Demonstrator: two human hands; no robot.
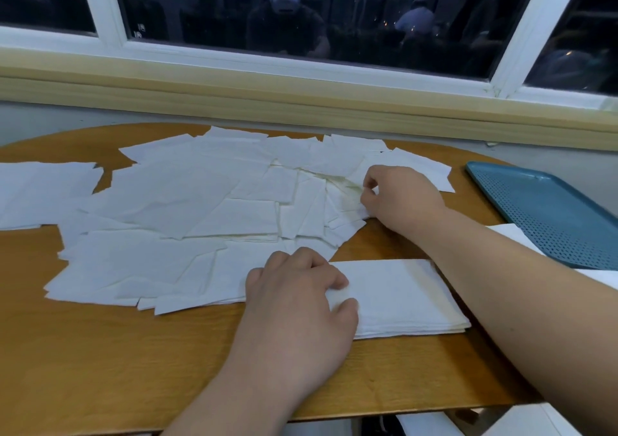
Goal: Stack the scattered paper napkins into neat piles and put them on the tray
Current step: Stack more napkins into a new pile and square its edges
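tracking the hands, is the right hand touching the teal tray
No, the right hand pinches scattered white paper napkins, apart from the teal perforated tray.

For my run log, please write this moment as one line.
left hand: grips neat pile on table | right hand: pinches an edge among scattered napkins | tray: visible part bare

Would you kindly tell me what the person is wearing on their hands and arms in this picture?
Nothing shows on either one. The left hand and the right hand are bare, with no gloves or rings in view. The left forearm and the right forearm are uncovered up to the frame's edge, so no sleeve is visible. Neither wrist carries a watch, bracelet or band.
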